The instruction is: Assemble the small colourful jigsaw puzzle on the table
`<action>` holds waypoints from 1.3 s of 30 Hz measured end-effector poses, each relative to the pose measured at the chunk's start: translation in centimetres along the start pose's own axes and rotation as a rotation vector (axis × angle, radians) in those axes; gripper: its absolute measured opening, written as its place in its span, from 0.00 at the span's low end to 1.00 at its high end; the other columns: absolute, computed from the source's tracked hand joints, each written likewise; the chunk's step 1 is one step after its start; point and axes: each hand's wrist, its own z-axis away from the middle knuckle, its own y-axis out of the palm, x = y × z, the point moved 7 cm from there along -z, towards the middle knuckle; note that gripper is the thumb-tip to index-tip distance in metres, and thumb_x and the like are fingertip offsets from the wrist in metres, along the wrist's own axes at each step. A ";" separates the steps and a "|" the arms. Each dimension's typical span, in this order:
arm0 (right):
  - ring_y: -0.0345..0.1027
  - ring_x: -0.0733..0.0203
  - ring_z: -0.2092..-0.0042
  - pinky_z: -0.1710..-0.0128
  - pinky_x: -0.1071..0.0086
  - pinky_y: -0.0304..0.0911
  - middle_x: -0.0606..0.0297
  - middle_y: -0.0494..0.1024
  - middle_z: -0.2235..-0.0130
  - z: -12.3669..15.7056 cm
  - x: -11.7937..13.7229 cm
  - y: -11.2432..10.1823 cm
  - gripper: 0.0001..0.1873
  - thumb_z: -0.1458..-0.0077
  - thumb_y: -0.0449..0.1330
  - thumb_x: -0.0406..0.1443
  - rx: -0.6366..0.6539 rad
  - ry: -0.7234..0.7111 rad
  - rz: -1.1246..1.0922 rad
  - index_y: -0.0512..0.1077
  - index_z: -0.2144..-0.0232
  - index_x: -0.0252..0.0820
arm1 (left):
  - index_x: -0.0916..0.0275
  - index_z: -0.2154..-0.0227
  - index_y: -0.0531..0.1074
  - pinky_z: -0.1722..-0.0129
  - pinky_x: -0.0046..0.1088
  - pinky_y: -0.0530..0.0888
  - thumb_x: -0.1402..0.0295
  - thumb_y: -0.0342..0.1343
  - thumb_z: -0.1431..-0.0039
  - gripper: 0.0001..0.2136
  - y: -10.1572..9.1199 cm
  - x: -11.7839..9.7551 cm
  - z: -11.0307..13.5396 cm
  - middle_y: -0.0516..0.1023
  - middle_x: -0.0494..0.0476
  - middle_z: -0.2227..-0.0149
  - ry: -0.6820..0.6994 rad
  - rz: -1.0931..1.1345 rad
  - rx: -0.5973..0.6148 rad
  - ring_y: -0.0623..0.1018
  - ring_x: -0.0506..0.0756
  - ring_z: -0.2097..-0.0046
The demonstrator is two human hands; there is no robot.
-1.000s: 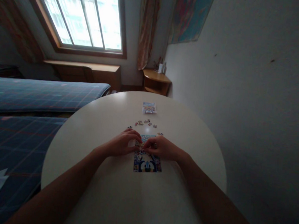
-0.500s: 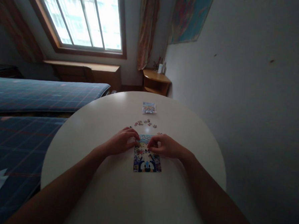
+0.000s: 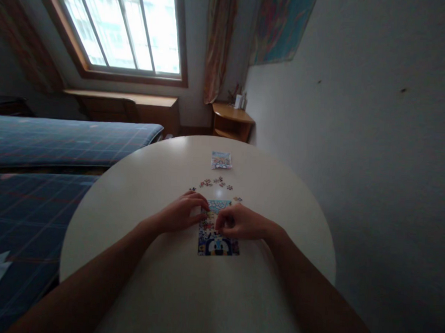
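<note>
A partly assembled jigsaw puzzle [image 3: 220, 248] lies flat on the round white table, with a blue cartoon dog face along its near edge and pale lettering at the top. My left hand [image 3: 184, 213] rests at the puzzle's left edge, thumb and fingers apart, fingertips touching it. Over the middle right of the puzzle, my right hand [image 3: 242, 222] has thumb and fingers pinched together; whatever is between them is hidden. Several loose jigsaw pieces [image 3: 207, 182] are scattered beyond the puzzle. Just past my right hand lie more loose pieces [image 3: 237, 199].
A small printed packet [image 3: 221, 160] lies farther back on the round white table [image 3: 134, 276]. A bed with a plaid cover [image 3: 59, 143] stands to the left. The wall [image 3: 386, 170] runs along the right, and a wooden corner shelf [image 3: 233, 113] stands behind the table.
My right hand has shifted slightly left and nearer to me over the puzzle, uncovering loose pieces beyond it. My left hand has stayed almost in place.
</note>
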 end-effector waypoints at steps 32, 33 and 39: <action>0.62 0.70 0.75 0.75 0.76 0.53 0.70 0.72 0.78 0.4 1.4 -0.1 0.09 0.46 0.61 0.37 0.058 0.008 0.121 0.79 0.71 0.38 | 0.55 0.58 0.76 0.43 0.40 0.67 0.62 0.66 0.49 0.14 0.8 -2.1 0.2 0.74 0.56 0.51 0.051 0.081 0.153 0.68 0.60 0.45; 0.62 0.70 0.75 0.74 0.76 0.54 0.70 0.71 0.78 0.4 1.4 -0.1 0.08 0.47 0.61 0.36 0.061 0.011 0.132 0.79 0.71 0.38 | 0.55 0.59 0.76 0.43 0.40 0.67 0.62 0.66 0.49 0.14 0.8 -2.0 0.2 0.74 0.56 0.51 0.049 0.082 0.153 0.68 0.60 0.45; 0.62 0.70 0.76 0.71 0.75 0.54 0.71 0.71 0.79 0.2 1.7 -0.2 0.06 0.48 0.62 0.34 0.032 -0.004 0.224 0.80 0.72 0.39 | 0.55 0.58 0.76 0.43 0.40 0.66 0.62 0.66 0.49 0.15 1.0 -1.8 0.2 0.73 0.56 0.50 0.056 0.069 0.161 0.67 0.60 0.44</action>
